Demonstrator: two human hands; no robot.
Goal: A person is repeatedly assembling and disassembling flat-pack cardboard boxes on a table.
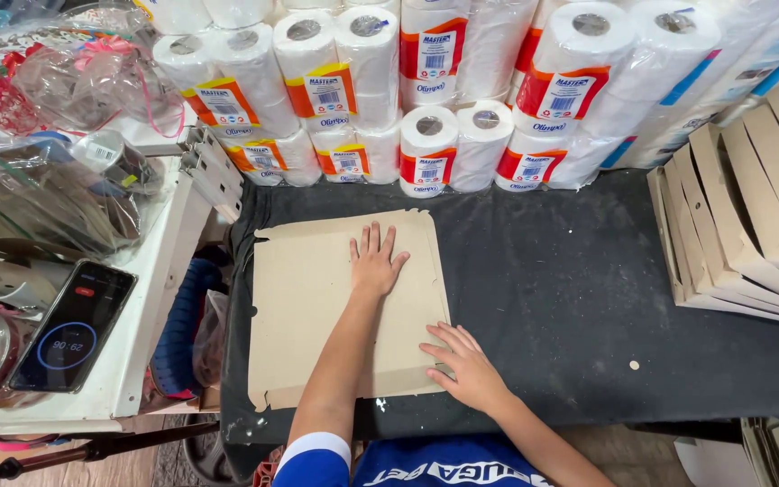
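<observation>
The right hand (469,365) lies flat, fingers spread, on the near right edge of a flat cardboard sheet (317,298) on the dark worktop (570,289); it grips nothing. Farther in, the left hand (374,261) presses open-palmed on the sheet's upper middle. Even pressure along the edge would keep any fold straight. Whether that edge is a turned flap is hard to tell. Stacked cardboard trays (750,225) run off the right edge, and paper rolls (407,81) lie behind.
</observation>
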